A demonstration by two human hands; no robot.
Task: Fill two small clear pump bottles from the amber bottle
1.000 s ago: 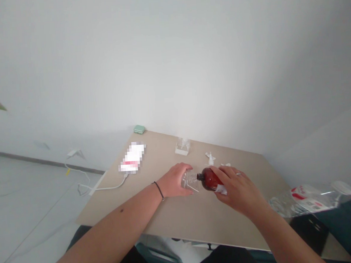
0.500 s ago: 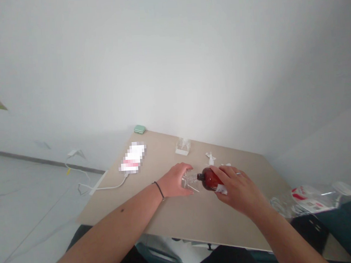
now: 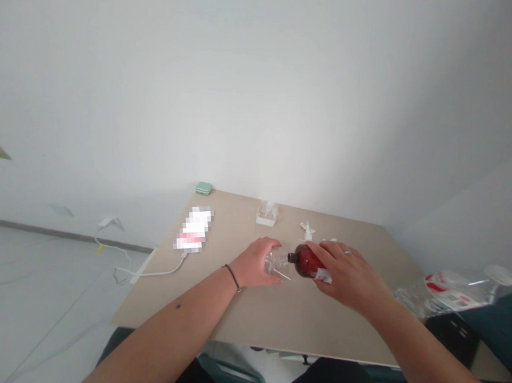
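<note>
l. hand (image 3: 256, 264): fingers & thumb wrapped round clear container (image 3: 276, 264)
r. hand (image 3: 343, 273): grasping red-brown bottle (image 3: 307, 262) by its body – ring on one finger
red-brown bottle: over table (image 3: 264, 318), tipped, dark neck twd clear container; contact unclear
clear container: btwn l. hand & bottle neck; contents unclear
table, back: green case (image 3: 204, 188) at l. corner; clear box (image 3: 266, 213) w/ white stuff, nr mid
table, l.: pixelated device (image 3: 194, 229) w/ white cable (image 3: 161, 273)
r. side: lg clear bottle (image 3: 455, 289) – red/white label, lying tilted
</note>
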